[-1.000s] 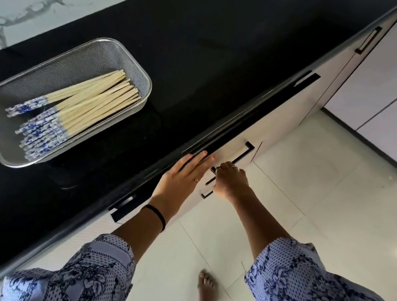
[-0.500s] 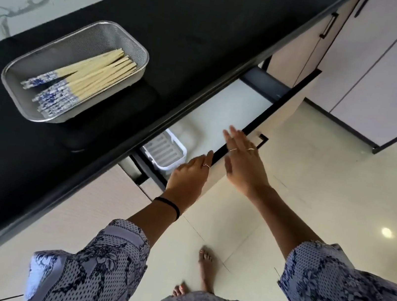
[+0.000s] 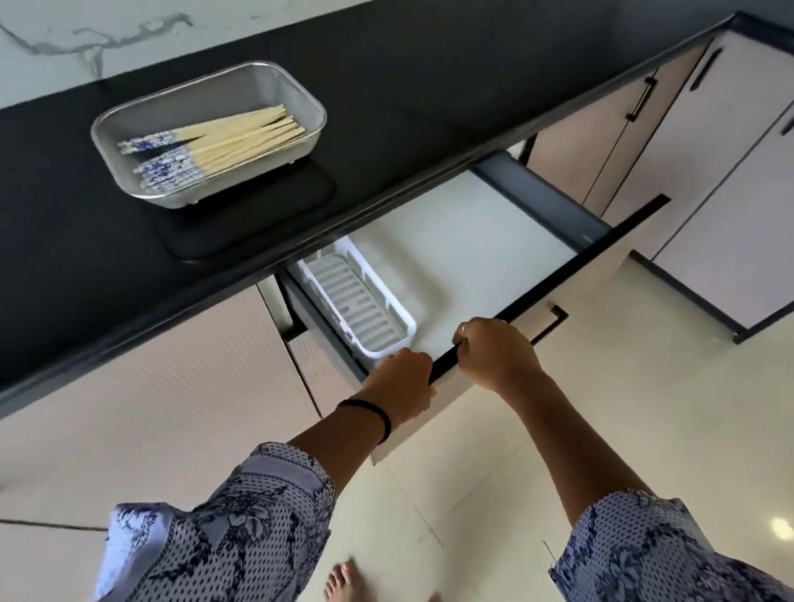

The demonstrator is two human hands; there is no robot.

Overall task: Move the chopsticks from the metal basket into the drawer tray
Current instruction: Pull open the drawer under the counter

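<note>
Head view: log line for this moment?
drawer open | left hand, right hand gripping its front edge | chopsticks in metal basket | tray empty

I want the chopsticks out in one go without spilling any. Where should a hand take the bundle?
Probably at the plain wooden middle of the chopsticks, coming from above. They lie flat and side by side in the open-topped basket, so a grip across the bundle could gather most of them.
</note>
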